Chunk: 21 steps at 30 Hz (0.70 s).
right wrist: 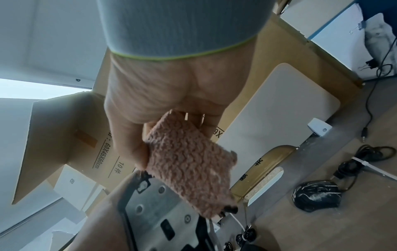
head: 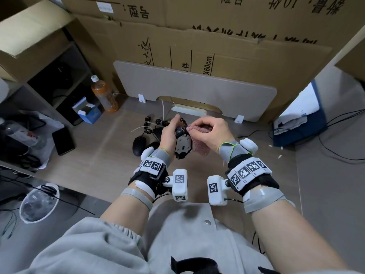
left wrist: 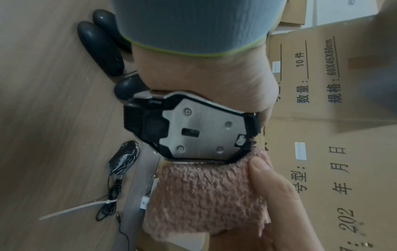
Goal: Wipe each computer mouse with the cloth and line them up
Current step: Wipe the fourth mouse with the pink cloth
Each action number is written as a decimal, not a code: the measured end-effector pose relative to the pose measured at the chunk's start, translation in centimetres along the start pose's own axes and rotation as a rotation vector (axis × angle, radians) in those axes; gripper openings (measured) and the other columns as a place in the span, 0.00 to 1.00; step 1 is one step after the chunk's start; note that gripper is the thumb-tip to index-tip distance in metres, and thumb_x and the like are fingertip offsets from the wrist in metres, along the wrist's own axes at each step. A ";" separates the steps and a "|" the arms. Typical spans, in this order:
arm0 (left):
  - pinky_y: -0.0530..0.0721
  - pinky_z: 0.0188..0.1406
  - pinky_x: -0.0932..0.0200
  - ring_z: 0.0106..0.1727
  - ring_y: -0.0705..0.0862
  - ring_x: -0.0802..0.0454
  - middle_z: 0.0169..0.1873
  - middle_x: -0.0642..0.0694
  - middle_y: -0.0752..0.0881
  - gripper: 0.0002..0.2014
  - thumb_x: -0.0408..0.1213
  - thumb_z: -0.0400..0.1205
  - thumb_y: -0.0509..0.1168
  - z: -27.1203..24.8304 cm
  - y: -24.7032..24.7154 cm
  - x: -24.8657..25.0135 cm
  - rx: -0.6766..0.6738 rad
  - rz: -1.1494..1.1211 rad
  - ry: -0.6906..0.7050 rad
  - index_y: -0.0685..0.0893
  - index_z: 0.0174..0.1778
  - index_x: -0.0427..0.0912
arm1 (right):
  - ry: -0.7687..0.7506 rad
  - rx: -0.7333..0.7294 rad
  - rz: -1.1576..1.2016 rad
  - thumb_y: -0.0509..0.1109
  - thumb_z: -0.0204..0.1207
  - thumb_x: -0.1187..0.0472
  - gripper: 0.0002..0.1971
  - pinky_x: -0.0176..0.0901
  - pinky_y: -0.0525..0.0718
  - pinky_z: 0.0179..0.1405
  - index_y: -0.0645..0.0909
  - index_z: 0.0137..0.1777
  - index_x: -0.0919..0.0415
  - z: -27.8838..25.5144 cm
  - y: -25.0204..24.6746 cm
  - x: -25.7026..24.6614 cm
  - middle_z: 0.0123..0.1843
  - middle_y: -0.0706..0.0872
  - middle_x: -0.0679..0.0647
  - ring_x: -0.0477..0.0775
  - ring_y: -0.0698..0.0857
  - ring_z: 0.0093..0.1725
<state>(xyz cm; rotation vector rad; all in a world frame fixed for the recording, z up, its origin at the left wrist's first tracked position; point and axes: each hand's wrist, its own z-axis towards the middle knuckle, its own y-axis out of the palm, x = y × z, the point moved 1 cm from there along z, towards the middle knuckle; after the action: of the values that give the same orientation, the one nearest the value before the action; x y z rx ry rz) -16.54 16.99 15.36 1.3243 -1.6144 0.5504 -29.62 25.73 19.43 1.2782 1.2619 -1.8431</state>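
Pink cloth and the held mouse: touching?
Touching. The left wrist view shows the pink cloth, held in the right hand, butted against the edge of the mouse with no gap.

I see an orange-filled bottle (head: 104,93) standing at the bench's (head: 94,155) far left, just beside a small blue-and-white carton (head: 87,112). A dark phone (head: 63,141) lies flat nearer me. Printed cardboard boxes (head: 227,36) rise behind a grey panel (head: 193,86). A clear plastic bag (head: 38,202) sits lower left.
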 end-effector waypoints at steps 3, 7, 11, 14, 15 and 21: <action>0.86 0.60 0.41 0.47 0.90 0.41 0.44 0.40 0.93 0.26 0.62 0.84 0.62 0.2 0.1 0.0 0.016 0.124 0.052 0.90 0.46 0.40 | 0.004 -0.043 0.002 0.83 0.68 0.56 0.05 0.39 0.86 0.54 0.93 0.43 0.50 0.1 -0.1 0.0 0.42 0.93 0.42 0.41 0.89 0.48; 0.85 0.62 0.46 0.55 0.91 0.44 0.49 0.41 0.94 0.42 0.72 0.86 0.43 0.1 0.8 0.0 -0.012 0.388 0.102 0.94 0.49 0.43 | -0.072 -0.063 -0.048 0.82 0.69 0.53 0.06 0.45 0.86 0.57 0.93 0.45 0.49 0.6 0.8 -0.6 0.44 0.92 0.42 0.43 0.89 0.49; 0.82 0.65 0.50 0.58 0.89 0.45 0.49 0.40 0.94 0.48 0.70 0.86 0.33 -0.1 0.6 -0.3 -0.057 0.422 0.126 0.94 0.48 0.42 | -0.098 -0.088 -0.326 0.75 0.65 0.39 0.10 0.51 0.86 0.52 0.89 0.45 0.35 1.0 0.8 0.9 0.46 0.89 0.39 0.43 0.87 0.48; 0.81 0.65 0.50 0.59 0.88 0.42 0.51 0.36 0.92 0.48 0.66 0.88 0.32 -0.2 0.3 -1.1 -0.099 0.505 0.136 0.91 0.50 0.35 | -0.010 -0.158 -0.336 0.74 0.63 0.35 0.11 0.51 0.87 0.51 0.88 0.43 0.33 1.0 0.8 1.8 0.46 0.89 0.36 0.40 0.87 0.48; 0.82 0.66 0.48 0.59 0.88 0.41 0.50 0.36 0.92 0.48 0.67 0.88 0.32 -0.3 0.1 -1.3 -0.097 0.517 0.127 0.91 0.49 0.35 | 0.014 -0.180 -0.366 0.75 0.64 0.36 0.09 0.49 0.87 0.51 0.89 0.43 0.33 1.1 0.6 1.7 0.46 0.89 0.35 0.40 0.87 0.49; 0.75 0.38 0.70 0.39 0.76 0.58 0.38 0.52 0.79 0.33 0.72 0.85 0.36 -0.6 -0.9 0.0 0.007 0.468 0.089 0.74 0.39 0.52 | 0.142 -0.131 -0.689 0.74 0.75 0.48 0.06 0.45 0.81 0.48 0.88 0.50 0.41 0.2 -0.9 3.8 0.51 0.86 0.43 0.55 0.85 0.55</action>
<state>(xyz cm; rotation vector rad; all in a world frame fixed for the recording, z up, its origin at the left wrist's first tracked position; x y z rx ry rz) -15.50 17.17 15.40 0.9078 -1.8548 0.8810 -31.93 26.17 16.31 0.9803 2.0527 -2.0839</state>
